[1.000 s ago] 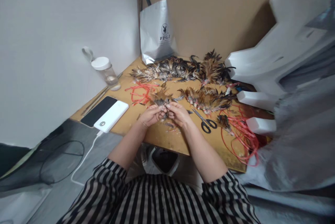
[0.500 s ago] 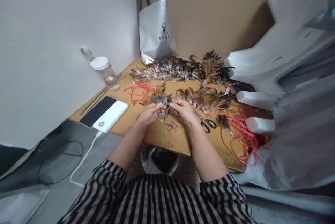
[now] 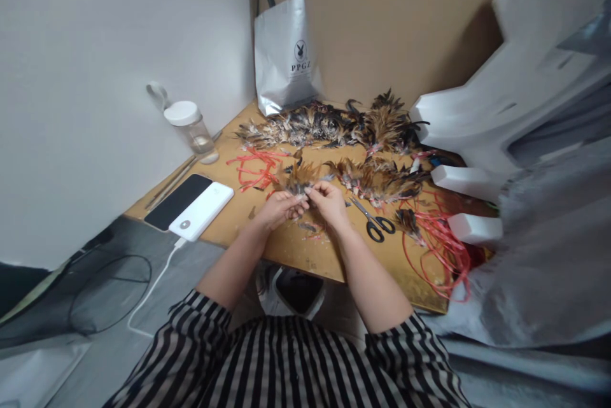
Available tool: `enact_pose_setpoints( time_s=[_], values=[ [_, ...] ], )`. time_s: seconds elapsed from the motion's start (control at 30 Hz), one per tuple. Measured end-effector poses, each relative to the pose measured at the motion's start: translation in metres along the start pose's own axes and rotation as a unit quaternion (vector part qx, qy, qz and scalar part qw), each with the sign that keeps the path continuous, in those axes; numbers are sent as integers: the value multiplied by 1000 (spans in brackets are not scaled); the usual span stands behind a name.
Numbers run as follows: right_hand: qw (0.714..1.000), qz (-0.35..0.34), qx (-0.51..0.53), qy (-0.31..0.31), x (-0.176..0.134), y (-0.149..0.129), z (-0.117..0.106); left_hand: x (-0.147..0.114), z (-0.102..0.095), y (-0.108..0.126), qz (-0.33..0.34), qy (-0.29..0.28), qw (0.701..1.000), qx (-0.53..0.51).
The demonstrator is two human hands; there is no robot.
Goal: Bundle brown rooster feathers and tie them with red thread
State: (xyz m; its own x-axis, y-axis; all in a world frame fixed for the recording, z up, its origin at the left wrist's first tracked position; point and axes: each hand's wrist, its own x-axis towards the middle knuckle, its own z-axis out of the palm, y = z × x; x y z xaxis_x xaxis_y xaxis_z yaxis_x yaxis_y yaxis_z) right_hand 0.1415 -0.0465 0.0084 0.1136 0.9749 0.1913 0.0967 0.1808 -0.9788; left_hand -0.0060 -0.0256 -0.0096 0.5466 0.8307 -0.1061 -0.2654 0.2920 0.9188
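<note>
My left hand [image 3: 281, 207] pinches the base of a small bunch of brown and grey feathers [image 3: 300, 177]. Close against it, my right hand [image 3: 329, 201] has thumb and forefinger closed at the same base, so both hands hold the bunch over the table. Fingers hide the quill ends. Just beyond and to the right lies a row of brown feather bunches [image 3: 377, 180]. Scissors [image 3: 377, 220] with black handles rest right of my right hand. Feather scraps [image 3: 310, 228] lie on the wood below my hands.
A longer pile of feathers [image 3: 315, 125] spans the back, before a silver bag [image 3: 286, 58]. Red ribbon strips [image 3: 258, 168] lie left, more red strips [image 3: 443, 249] right. A phone [image 3: 179, 201], white power bank [image 3: 203, 211] and clear jar [image 3: 191, 131] stand left. White plastic legs [image 3: 470, 182] jut in from the right.
My fingers have come together at the base of the bunch, and its feathers now fan upward and to the right. My right hand has shifted slightly left.
</note>
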Motion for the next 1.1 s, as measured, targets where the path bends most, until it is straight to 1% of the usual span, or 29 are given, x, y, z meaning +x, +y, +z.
enact_pose_setpoints(
  time_s=[0.17,0.27,0.37,0.43,0.5,0.57,0.63,0.7,0.87,1.03,1.1],
  values=[
    [997,-24,-76,12,-3,2,3,0,1,-1,3,3,999,39],
    [996,-28,-86,23,-3,1,3,1,2,0,20,28,996,77],
    [997,-17,-71,37,0,-1,-2,2,0,1,40,62,995,74],
    [996,4,-84,18,2,-1,-7,4,-2,1,57,79,994,47],
    [991,25,-131,-21,3,0,-11,5,-4,1,73,96,993,13],
    [979,36,-194,-53,3,2,-14,7,-5,1,83,114,990,-14],
    [966,35,-248,-64,2,4,-15,7,-5,1,87,129,987,-30],
    [956,30,-284,-59,1,6,-14,7,-5,2,85,133,987,-34],
    [937,12,-348,-17,1,6,-13,6,-3,3,79,132,988,-20],
    [919,37,-390,-43,1,7,-13,6,-4,2,83,118,989,-14],
    [926,37,-373,-46,2,7,-14,6,-5,2,86,117,989,-14]
  ],
)
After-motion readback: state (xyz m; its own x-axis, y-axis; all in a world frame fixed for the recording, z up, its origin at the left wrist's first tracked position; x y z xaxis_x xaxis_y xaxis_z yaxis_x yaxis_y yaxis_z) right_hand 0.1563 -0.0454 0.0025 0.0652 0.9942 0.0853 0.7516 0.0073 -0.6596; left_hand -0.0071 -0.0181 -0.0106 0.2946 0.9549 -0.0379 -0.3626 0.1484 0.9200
